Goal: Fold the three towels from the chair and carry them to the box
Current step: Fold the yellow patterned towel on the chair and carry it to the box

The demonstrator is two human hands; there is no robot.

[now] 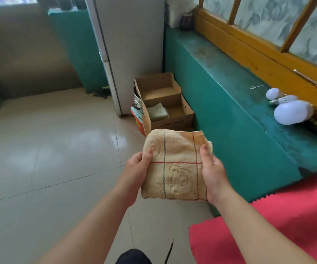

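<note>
- Two hands carry one folded towel (174,164): my left hand (137,169) grips its left edge, my right hand (212,169) its right, thumbs on top, fingers curled under.
- The box (171,122) sits on the floor straight ahead, just past the towel's far edge, against the green ledge (230,111).
- A pale folded towel (157,111) already lies in its near compartment.
- The box's long axis runs away from me; neither hand looks nearer, so I judge a plain forward reach and lowering will do.

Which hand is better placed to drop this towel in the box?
Right, marginally. Both hands grip the folded towel, but the box lies ahead and slightly right, nearer the right hand than the left hand.
</note>
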